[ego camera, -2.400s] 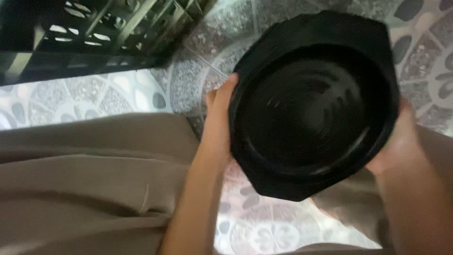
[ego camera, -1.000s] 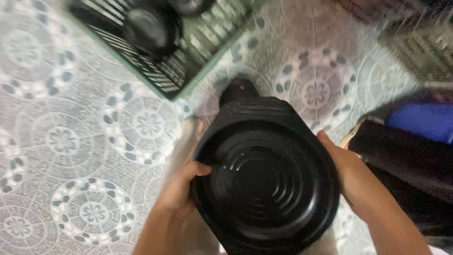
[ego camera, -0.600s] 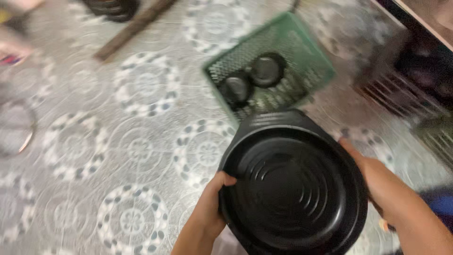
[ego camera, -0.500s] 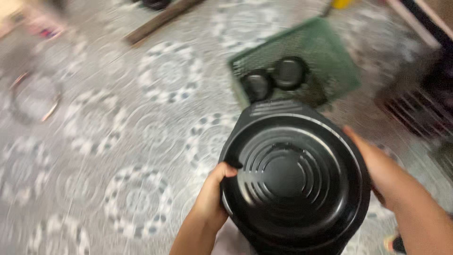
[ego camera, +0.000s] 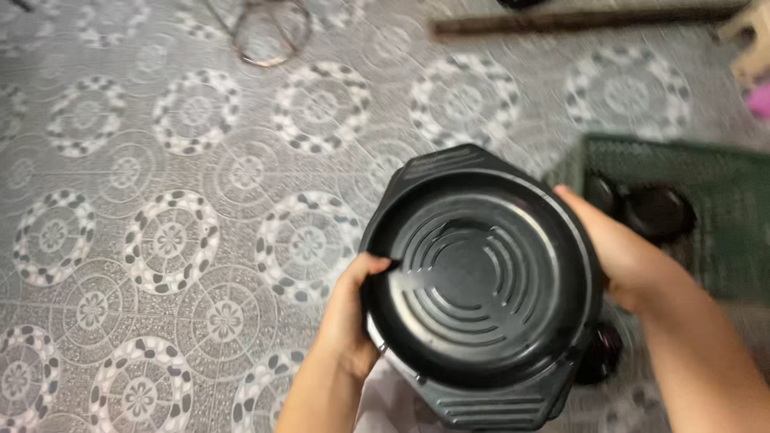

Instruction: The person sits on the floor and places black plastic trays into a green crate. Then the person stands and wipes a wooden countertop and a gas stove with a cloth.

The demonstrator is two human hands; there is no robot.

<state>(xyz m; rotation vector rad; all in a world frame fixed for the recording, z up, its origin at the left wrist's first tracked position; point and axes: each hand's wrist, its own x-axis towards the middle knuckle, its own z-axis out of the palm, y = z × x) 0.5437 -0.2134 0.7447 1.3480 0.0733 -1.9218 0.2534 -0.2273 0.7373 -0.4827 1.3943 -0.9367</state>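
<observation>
I hold a black round housing [ego camera: 480, 289] with a ribbed, ringed inside, its open side facing me. My left hand [ego camera: 350, 314] grips its left rim, thumb hooked over the edge. On the opposite rim, my right hand [ego camera: 622, 252] is pressed flat against the side. The housing hangs above the patterned floor, in front of my lap.
A green plastic crate [ego camera: 706, 208] with dark round parts inside sits on the floor at the right. A wire ring [ego camera: 269, 30] lies at the top, a long dark stick [ego camera: 577, 20] beside it. A small dark object [ego camera: 603, 353] lies under the housing.
The view has swung left, so the green crate has shifted from above the housing to the right edge. Both hands keep the same hold on the housing.
</observation>
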